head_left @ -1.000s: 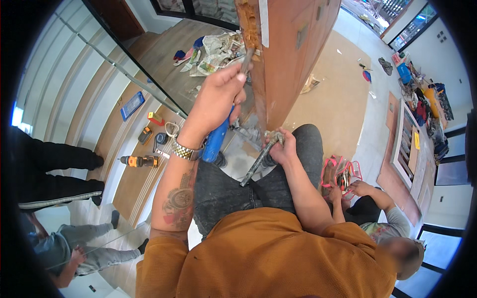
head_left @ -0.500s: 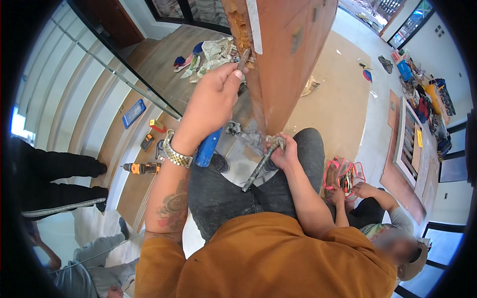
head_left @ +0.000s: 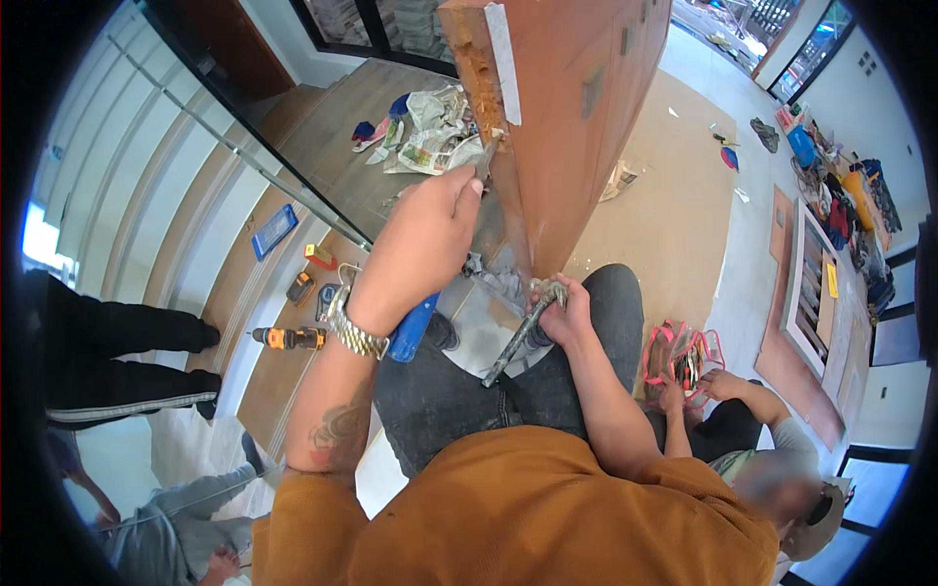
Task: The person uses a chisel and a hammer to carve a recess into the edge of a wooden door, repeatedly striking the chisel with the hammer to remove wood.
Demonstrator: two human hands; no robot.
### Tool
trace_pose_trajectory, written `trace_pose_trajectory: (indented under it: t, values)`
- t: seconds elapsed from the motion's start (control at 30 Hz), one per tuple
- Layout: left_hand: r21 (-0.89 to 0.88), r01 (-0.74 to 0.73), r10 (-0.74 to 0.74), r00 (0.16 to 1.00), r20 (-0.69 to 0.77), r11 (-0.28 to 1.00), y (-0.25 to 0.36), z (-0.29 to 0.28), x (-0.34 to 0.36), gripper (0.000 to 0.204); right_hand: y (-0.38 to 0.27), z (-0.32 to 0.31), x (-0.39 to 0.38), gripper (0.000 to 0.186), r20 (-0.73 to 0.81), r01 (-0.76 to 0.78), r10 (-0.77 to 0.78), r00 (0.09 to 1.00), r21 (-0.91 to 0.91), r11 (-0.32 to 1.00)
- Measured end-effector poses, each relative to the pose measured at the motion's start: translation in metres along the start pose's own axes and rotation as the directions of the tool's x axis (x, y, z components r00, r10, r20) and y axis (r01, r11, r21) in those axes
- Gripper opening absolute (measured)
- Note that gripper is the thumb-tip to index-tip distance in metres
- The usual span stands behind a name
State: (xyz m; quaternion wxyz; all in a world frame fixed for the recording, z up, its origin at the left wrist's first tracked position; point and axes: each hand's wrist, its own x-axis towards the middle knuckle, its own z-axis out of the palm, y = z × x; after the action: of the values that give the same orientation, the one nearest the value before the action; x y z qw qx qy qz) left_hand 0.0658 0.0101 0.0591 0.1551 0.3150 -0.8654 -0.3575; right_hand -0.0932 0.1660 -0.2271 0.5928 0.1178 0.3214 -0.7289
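A wooden door stands on edge before me, its narrow edge gouged and rough beside a white strip. My left hand is closed round a chisel, whose narrow blade points up at the damaged edge; its grip is hidden in my fist. Low at the door's base, my right hand grips a worn, paint-smeared hammer close to its head, the handle slanting down toward my lap. A blue cylinder-like object shows behind my left wrist, partly hidden.
Crumpled newspaper lies beyond the door edge. On the steps at left are a cordless drill, a battery and a blue case. At right, a co-worker's hands reach into a pink-trimmed tool bag. Other people stand or sit at left.
My left hand and the chisel have come slightly down along the door edge and back toward me. The right hand keeps the hammer in nearly the same place. The view has shifted a little.
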Motion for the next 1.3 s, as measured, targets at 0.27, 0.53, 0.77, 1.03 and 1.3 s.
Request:
trace_pose_trajectory:
  t: [0.27,0.53,0.77,1.03,1.3]
  values:
    - [0.077,-0.133,0.151,0.938,-0.311,0.988,-0.005,0.027,-0.002,0.025,0.000,0.004,-0.005,0.021,-0.025,-0.011,0.011,1.000,0.015,1.000]
    - [0.200,-0.275,0.333,0.869,-0.365,0.940,-0.013,0.018,0.011,0.035,-0.003,0.010,-0.006,0.020,0.029,0.000,-0.001,1.000,0.021,1.000]
    - [-0.126,-0.134,0.103,0.968,-0.231,0.983,-0.002,0.007,0.013,0.040,-0.002,0.007,-0.002,0.020,0.039,0.005,-0.005,0.999,-0.004,1.000]
    - [-0.289,0.119,-0.144,0.987,-0.069,0.950,0.024,-0.006,0.004,0.026,0.000,0.002,-0.011,0.022,-0.041,0.003,-0.003,0.999,-0.006,1.000]
    - [-0.075,-0.046,0.044,0.998,-0.033,0.996,0.008,-0.005,-0.003,0.030,-0.003,0.010,-0.012,0.022,0.014,-0.004,0.003,1.000,0.022,1.000]
